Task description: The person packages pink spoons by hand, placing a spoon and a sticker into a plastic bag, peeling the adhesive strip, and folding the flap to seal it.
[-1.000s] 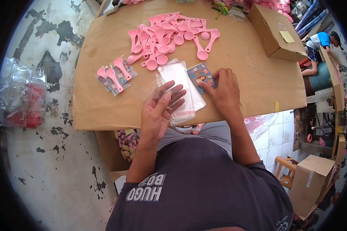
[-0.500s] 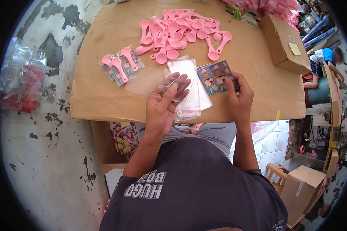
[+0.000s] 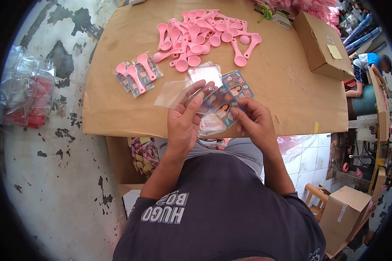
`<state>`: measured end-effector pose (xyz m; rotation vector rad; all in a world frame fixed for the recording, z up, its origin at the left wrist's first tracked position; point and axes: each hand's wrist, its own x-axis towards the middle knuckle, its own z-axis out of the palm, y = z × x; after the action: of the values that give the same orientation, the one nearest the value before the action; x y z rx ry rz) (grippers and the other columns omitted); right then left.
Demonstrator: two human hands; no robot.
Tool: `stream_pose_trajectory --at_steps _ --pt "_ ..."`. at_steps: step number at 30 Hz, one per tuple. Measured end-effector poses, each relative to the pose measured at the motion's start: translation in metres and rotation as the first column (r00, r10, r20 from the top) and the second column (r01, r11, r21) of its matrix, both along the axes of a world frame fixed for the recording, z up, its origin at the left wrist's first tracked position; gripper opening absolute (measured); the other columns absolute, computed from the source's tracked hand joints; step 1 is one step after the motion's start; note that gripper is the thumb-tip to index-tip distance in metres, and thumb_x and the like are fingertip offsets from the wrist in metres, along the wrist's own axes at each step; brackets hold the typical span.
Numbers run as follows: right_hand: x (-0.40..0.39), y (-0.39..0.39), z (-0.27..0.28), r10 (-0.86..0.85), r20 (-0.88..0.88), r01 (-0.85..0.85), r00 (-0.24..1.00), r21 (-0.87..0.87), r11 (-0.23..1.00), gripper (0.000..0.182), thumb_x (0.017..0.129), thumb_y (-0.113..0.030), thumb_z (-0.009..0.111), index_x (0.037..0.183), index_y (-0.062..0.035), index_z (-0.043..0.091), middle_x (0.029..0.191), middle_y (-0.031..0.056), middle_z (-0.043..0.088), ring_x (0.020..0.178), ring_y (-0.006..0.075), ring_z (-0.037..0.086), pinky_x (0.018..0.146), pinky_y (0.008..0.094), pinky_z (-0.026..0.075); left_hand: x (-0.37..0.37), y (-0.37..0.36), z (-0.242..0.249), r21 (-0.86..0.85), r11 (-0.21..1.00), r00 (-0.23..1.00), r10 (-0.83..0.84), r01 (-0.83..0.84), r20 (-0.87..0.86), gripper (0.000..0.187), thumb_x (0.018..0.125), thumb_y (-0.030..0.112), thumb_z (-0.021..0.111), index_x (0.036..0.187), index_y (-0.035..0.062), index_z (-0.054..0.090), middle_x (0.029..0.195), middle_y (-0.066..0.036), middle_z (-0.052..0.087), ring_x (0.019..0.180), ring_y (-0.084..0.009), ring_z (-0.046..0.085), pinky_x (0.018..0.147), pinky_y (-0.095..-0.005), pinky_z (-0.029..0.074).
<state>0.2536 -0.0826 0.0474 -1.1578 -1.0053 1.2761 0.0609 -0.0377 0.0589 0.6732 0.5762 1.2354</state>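
Note:
Between the thumb and fingers of my left hand (image 3: pixel 184 124) is a clear plastic bag (image 3: pixel 166 93), its thin film spreading out to the left. My right hand (image 3: pixel 258 124) pinches a blue printed card (image 3: pixel 222 108), whose far end overlaps the bag near my left fingertips. More printed cards (image 3: pixel 240 84) lie on the table just beyond my right hand. Partly hidden under the held card and my hands is a stack of clear bags (image 3: pixel 208 127). To the left, several pink spoons rest on bagged cards (image 3: pixel 137 74).
A heap of pink spoons (image 3: pixel 196 37) covers the far middle of the brown table (image 3: pixel 300 104). At the far right stands a cardboard box (image 3: pixel 322 48). Plastic bags (image 3: pixel 28 91) lie off the table's left side. Another person (image 3: pixel 366 67) is at the far right.
My right hand has lifted a card from the pile and carried it left to the clear bag. My left hand stays in nearly the same place, still holding the bag.

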Motion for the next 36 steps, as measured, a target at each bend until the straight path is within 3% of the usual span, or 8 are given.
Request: stream_pose_trajectory --at_steps 3,12,22,24,27,31,34,36 --pt "0.007 -0.002 0.008 0.185 0.096 -0.176 0.978 -0.098 0.98 0.021 0.1 -0.015 0.07 0.115 0.0008 0.07 0.081 -0.0031 0.067 0.068 0.0018 0.058 0.06 0.0194 0.046 -0.001 0.001 -0.003 0.016 0.996 0.994 -0.086 0.087 -0.065 0.042 0.104 0.01 0.057 0.141 -0.0073 0.049 0.139 -0.026 0.059 0.128 -0.03 0.062 0.104 -0.042 0.056" --pt "0.015 -0.001 -0.003 0.063 -0.17 -0.073 0.983 -0.053 0.996 0.02 0.097 -0.009 0.073 0.112 -0.0007 0.062 0.094 0.0024 0.069 0.081 0.0076 0.065 0.073 0.0226 0.052 0.004 0.0 -0.006 0.006 0.988 0.985 -0.152 0.153 -0.078 0.039 0.103 0.009 0.059 0.138 -0.0069 0.053 0.133 -0.026 0.064 0.117 -0.028 0.069 0.098 -0.0398 0.06" --pt "-0.033 0.009 -0.003 -0.098 -0.07 0.107 0.993 0.146 0.983 0.02 0.098 -0.013 0.073 0.111 -0.001 0.063 0.099 0.0012 0.068 0.086 0.0061 0.064 0.074 0.0225 0.052 0.018 -0.013 -0.004 0.078 0.993 0.995 -0.079 0.084 -0.066 0.041 0.103 0.007 0.06 0.142 -0.0033 0.054 0.138 -0.013 0.063 0.123 -0.0174 0.062 0.102 -0.0333 0.052" --pt "-0.036 0.01 -0.004 -0.027 -0.125 0.039 0.992 0.097 0.995 0.019 0.099 -0.013 0.071 0.111 0.0004 0.065 0.098 0.0021 0.07 0.085 0.0064 0.065 0.072 0.0223 0.053 0.017 -0.016 -0.004 0.032 0.997 0.994 -0.072 0.075 -0.083 0.052 0.102 0.006 0.059 0.151 -0.0016 0.043 0.154 -0.022 0.048 0.14 -0.025 0.051 0.115 -0.0383 0.044" --pt "-0.033 0.007 -0.004 0.079 -0.257 -0.082 0.963 -0.001 0.997 0.019 0.1 -0.014 0.07 0.111 0.0011 0.067 0.095 0.0034 0.072 0.082 0.0063 0.066 0.067 0.0215 0.053 0.015 -0.014 0.002 0.045 0.999 0.999 -0.012 0.014 -0.048 0.058 0.102 0.004 0.055 0.157 0.0032 0.036 0.157 -0.023 0.044 0.144 -0.0303 0.046 0.116 -0.0416 0.043" --pt "-0.035 0.001 -0.01 0.057 -0.227 -0.053 0.972 0.024 0.998 0.015 0.098 -0.013 0.073 0.105 -0.0013 0.066 0.089 0.0031 0.072 0.073 0.0057 0.064 0.063 0.0224 0.053 0.013 -0.006 0.0 0.124 0.992 0.991 0.017 -0.034 0.131 0.062 0.102 0.002 0.048 0.16 0.015 0.03 0.154 -0.025 0.045 0.145 -0.0392 0.044 0.117 -0.0516 0.044" --pt "-0.036 -0.004 -0.013 0.024 -0.218 -0.021 0.976 0.019 1.0 0.016 0.099 -0.014 0.072 0.105 -0.0006 0.066 0.088 0.0018 0.07 0.076 0.0038 0.063 0.062 0.0204 0.051 0.018 -0.006 0.0 0.096 0.993 0.977 0.055 -0.075 0.204 0.06 0.102 0.003 0.048 0.159 0.0158 0.032 0.149 -0.024 0.05 0.141 -0.0378 0.048 0.115 -0.0551 0.046" --pt "-0.037 -0.005 -0.013 0.003 -0.18 -0.006 0.984 -0.011 1.0 0.018 0.096 -0.016 0.075 0.103 -0.0034 0.064 0.084 0.0012 0.069 0.068 0.004 0.061 0.059 0.0198 0.049 0.023 -0.007 -0.004 0.087 0.994 0.971 0.047 -0.069 0.236 0.06 0.103 0.005 0.048 0.159 0.0163 0.032 0.147 -0.023 0.052 0.137 -0.0367 0.052 0.113 -0.0556 0.047"
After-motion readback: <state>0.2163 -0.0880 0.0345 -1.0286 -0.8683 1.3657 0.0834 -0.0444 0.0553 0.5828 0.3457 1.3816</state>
